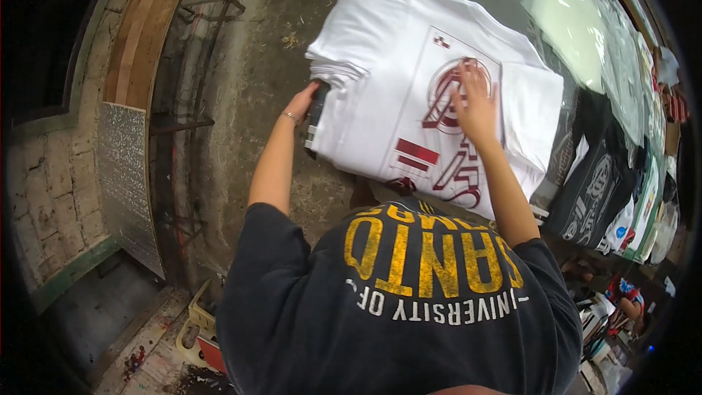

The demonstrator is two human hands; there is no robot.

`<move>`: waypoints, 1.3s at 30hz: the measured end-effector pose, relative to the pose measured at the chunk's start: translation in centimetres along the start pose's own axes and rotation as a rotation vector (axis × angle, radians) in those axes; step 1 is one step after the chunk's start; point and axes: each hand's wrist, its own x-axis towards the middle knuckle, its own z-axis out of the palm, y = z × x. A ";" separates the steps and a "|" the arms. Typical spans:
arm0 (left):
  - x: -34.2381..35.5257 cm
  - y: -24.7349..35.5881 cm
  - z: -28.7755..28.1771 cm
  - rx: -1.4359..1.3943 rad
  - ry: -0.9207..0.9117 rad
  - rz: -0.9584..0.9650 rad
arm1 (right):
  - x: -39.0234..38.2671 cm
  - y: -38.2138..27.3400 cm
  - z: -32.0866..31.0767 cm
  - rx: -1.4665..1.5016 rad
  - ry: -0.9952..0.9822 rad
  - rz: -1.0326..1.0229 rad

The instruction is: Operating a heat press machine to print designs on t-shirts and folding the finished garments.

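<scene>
A thick stack of folded white T-shirts (365, 113) lies before me, the top one bearing a dark red print with a round emblem, bars and large shapes. My right hand (477, 106) rests flat on that print, fingers stretched over the emblem. At the stack's left side, my left hand (301, 102), with a bracelet at the wrist, reaches to the edge just below the layered folds. Its fingers look extended, though their tips are partly hidden by the edge. A dark strip (316, 113) shows under the shirts beside it.
Right of the stack, a dark printed shirt (596, 175) and clear plastic sheets (567, 22) cover a long table. On the left stand a metal frame (183, 128) and a board (131, 175) by a block wall. A yellowish plastic chair (191, 333) is at lower left. Another person (629, 300) appears at lower right.
</scene>
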 end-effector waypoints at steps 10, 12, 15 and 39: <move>6.6 4.2 4.2 0.171 -0.208 0.115 | 12.0 -9.1 8.5 -0.125 -0.058 -0.167; 8.3 5.8 2.8 0.137 -0.238 0.177 | 14.5 -8.8 9.4 -0.067 -0.031 -0.102; 9.6 7.0 2.4 0.097 -0.290 0.264 | 15.8 -9.0 10.6 -0.022 0.021 0.028; -2.7 9.2 20.3 1.258 0.131 1.473 | 10.2 -8.1 8.2 0.771 0.265 0.083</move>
